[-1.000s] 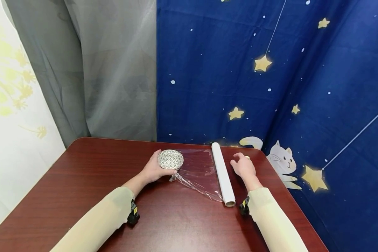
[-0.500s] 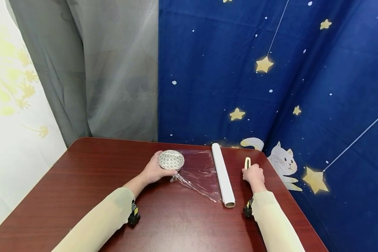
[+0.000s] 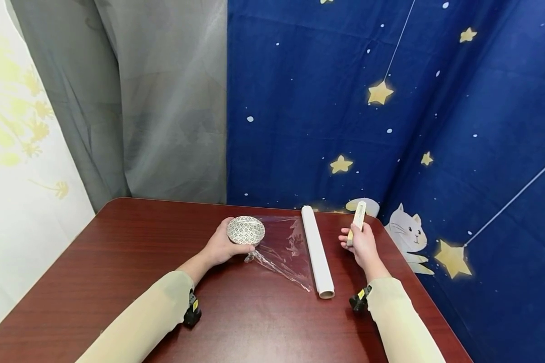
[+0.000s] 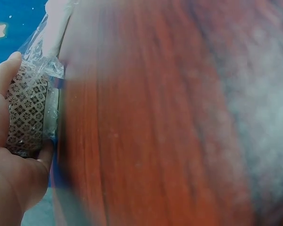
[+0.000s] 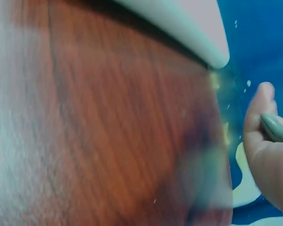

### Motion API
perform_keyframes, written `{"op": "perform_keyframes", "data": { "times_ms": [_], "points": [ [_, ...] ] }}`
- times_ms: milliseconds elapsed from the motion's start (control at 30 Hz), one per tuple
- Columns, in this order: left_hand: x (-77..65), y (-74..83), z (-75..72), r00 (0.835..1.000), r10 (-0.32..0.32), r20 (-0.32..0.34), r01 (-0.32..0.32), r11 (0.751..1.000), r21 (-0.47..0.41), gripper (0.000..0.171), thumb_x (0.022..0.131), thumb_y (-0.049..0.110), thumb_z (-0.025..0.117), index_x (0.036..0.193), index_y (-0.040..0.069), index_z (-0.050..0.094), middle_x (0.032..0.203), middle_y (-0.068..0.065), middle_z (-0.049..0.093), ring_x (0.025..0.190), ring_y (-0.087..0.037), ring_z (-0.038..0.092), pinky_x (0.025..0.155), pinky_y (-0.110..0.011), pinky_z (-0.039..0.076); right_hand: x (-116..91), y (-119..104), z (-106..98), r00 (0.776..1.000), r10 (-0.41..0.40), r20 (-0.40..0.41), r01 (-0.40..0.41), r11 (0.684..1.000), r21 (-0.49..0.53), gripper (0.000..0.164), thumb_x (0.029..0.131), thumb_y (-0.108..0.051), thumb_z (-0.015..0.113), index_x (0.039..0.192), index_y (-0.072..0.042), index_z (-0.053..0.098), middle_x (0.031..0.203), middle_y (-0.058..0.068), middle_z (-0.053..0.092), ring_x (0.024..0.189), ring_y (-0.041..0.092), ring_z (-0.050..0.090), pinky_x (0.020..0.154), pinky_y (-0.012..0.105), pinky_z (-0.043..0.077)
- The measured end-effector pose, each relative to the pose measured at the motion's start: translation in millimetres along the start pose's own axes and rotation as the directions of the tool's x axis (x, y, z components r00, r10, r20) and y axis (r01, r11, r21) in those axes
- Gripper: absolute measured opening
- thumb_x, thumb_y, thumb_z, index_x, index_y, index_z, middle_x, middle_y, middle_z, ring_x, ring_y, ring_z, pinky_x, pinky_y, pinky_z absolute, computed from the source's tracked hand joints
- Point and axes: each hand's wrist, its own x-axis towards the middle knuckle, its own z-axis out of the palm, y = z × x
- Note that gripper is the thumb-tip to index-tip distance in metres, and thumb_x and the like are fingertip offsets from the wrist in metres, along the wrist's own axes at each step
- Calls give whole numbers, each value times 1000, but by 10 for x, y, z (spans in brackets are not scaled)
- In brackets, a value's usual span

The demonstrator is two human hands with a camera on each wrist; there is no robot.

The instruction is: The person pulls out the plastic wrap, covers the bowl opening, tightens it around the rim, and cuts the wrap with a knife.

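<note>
My left hand [image 3: 221,245] grips a small patterned bowl [image 3: 246,230] from its left side, the thumb along the near side. Clear cling film [image 3: 283,247] lies over the bowl and stretches right to a white roll [image 3: 317,252]. In the left wrist view, crinkled film clings to the bowl's patterned side [image 4: 26,110]. Right of the roll, my right hand [image 3: 365,244] holds a cream utility knife [image 3: 359,217] raised above the table, tilted with its far end up. Only a dull end of the knife [image 5: 274,128] shows in the right wrist view.
The dark red wooden table [image 3: 172,227] has a rounded far edge near the roll. Behind it hang a grey curtain [image 3: 172,101] and a blue star-patterned curtain [image 3: 300,101]. A black wrist camera [image 3: 193,308] sits on each cuff.
My right hand has reached the knife lying right of the roll, taken hold of it and lifted it. The roll has shifted slightly left. The left hand stays on the bowl.
</note>
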Motion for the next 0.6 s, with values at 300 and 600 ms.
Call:
{"op": "perform_keyframes", "data": {
  "times_ms": [300,600],
  "points": [
    [-3,-4,-4,1000,0,4,0,1000,0,126,77,34,101,167,-5,23,165,-27,43,150,-42,47,130,-60,36,-91,-160,132,982,-126,139,80,953,292,55,108,-1,19,163,-4,22,112,0,69,78,14,61,66,22,49],
    [-9,13,-8,1000,-1,5,1,1000,-7,124,77,33,101,167,-5,24,163,-27,44,148,-42,48,129,-60,37,-123,-129,183,970,-176,169,136,965,223,43,120,-7,24,162,1,25,117,-2,72,77,8,59,70,18,48]
  ]
}}
